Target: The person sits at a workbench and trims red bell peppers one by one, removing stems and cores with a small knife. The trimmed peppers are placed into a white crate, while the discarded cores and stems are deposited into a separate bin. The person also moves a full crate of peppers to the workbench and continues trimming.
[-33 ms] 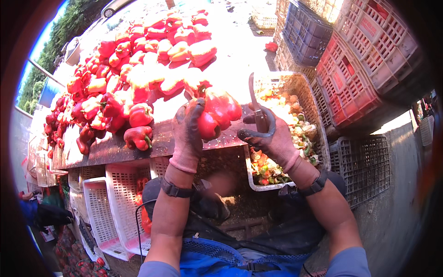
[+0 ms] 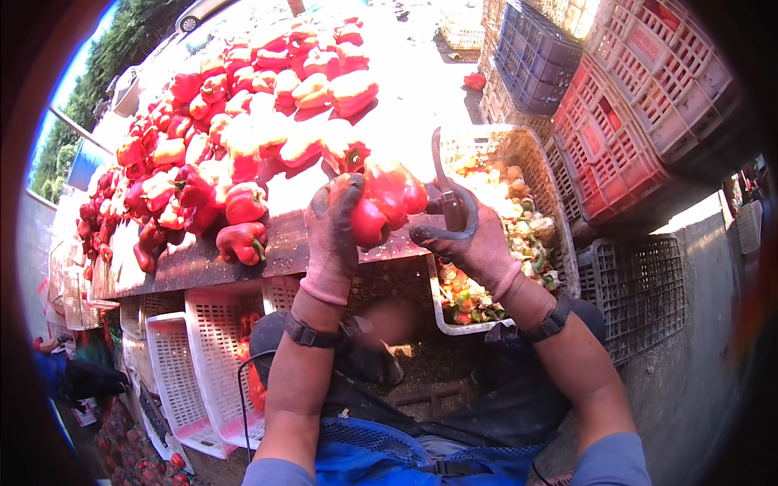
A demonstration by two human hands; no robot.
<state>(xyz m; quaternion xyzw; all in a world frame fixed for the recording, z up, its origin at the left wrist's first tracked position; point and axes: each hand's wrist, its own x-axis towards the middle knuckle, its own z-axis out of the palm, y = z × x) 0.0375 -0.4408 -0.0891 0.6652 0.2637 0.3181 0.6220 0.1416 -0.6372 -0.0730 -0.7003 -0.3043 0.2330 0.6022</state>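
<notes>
My left hand (image 2: pixel 334 223), in a dark-palmed glove with a pink cuff, is closed on a large red bell pepper (image 2: pixel 391 201) over the near edge of the table. Its lobed, glossy side shows, while part of it lies behind my fingers. My right hand (image 2: pixel 480 247), gloved alike, grips a small knife (image 2: pixel 451 206) by its dark handle. The narrow, curved blade points up and away from me, just right of the pepper. A heap of red bell peppers (image 2: pixel 243 202) covers the left and far part of the table (image 2: pixel 284 239).
Below my right hand stands a white crate (image 2: pixel 569 267) of pepper cores and scraps. White crates (image 2: pixel 193 324) stand under the table at left, one holding red pieces. Stacked crates (image 2: pixel 600 138) rise at right, with a grey crate (image 2: pixel 636 283) lower down. Sunlight washes out the far tabletop.
My right hand and the knife have shifted slightly left, closer to the pepper. The pepper in my left hand has moved very slightly right.
</notes>
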